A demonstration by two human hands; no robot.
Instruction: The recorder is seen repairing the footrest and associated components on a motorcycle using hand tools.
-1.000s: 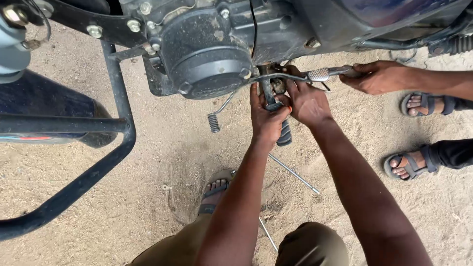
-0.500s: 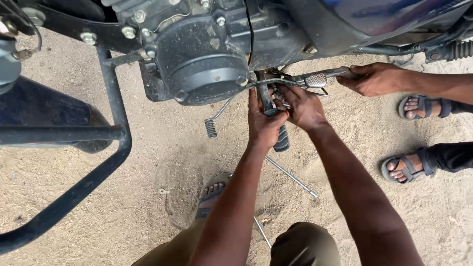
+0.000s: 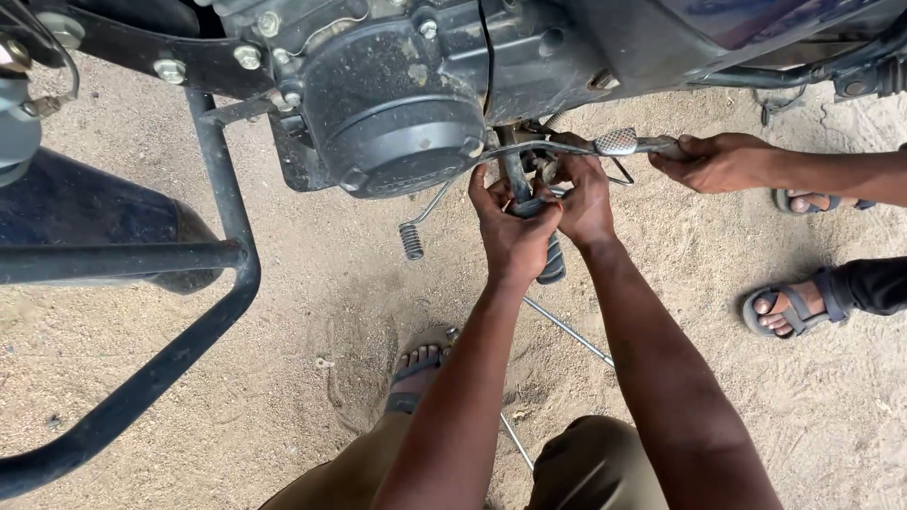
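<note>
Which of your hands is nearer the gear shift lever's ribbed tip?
Left. The left hand grips the footpeg bar just right of the ribbed tip. The right hand is farther right, beyond the left one.

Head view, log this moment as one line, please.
left hand: gripping footrest bar | right hand: on the linkage beside it | co-worker's hand: holding brake pedal | motorcycle engine above

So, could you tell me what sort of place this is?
Probably an outdoor, roadside-style repair spot: a motorcycle engine stands over bare sandy ground, loose metal rods lie in the dirt, and people wear sandals.
</note>
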